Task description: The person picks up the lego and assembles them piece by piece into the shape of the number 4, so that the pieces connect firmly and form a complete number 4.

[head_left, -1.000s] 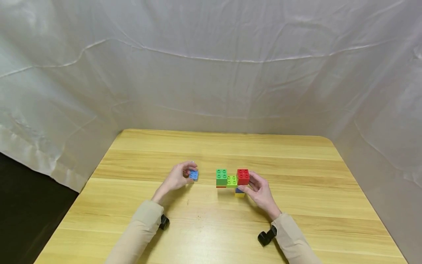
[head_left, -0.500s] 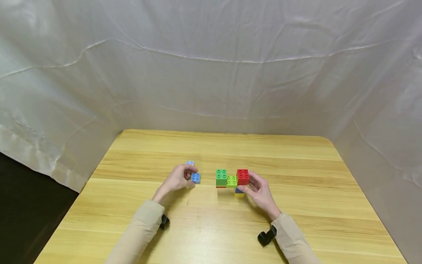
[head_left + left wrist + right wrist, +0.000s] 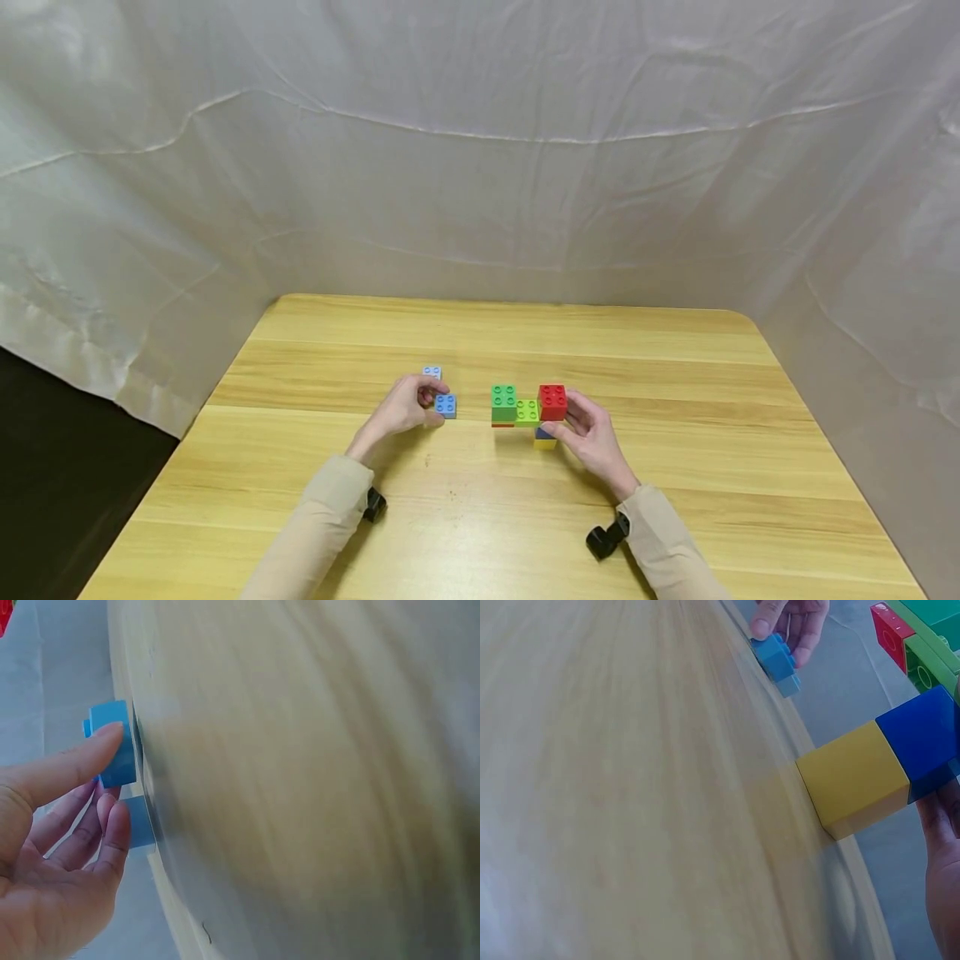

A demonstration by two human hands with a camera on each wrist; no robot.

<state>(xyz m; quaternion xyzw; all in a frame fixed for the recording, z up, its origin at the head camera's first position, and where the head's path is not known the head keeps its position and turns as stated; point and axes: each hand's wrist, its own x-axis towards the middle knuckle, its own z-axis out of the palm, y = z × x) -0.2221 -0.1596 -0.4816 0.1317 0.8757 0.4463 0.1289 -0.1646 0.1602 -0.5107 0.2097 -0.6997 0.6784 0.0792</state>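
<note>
My left hand (image 3: 401, 408) pinches a blue toy brick (image 3: 446, 405) on the table, thumb on its near side. Just behind lies a light blue brick (image 3: 432, 369), partly hidden by the fingers. To the right, my right hand (image 3: 597, 443) holds the side of a built brick structure. Its base is a yellow brick (image 3: 855, 780) on the table, with a dark blue brick (image 3: 922, 742) above. A lime green brick (image 3: 527, 412) spans leftward from there. On top sit a red brick (image 3: 552, 402) at the right and a green brick (image 3: 504, 403) at the left.
The wooden table (image 3: 480, 517) carries everything. Under the overhanging left end of the structure is another red brick (image 3: 892, 637), raised off the table. A pale cloth (image 3: 480, 192) hangs behind and at both sides. Each wrist bears a small black camera (image 3: 602, 542).
The left hand has slid the blue brick slightly right and nearer, uncovering part of the light blue brick behind. The right hand and the structure have stayed in place.
</note>
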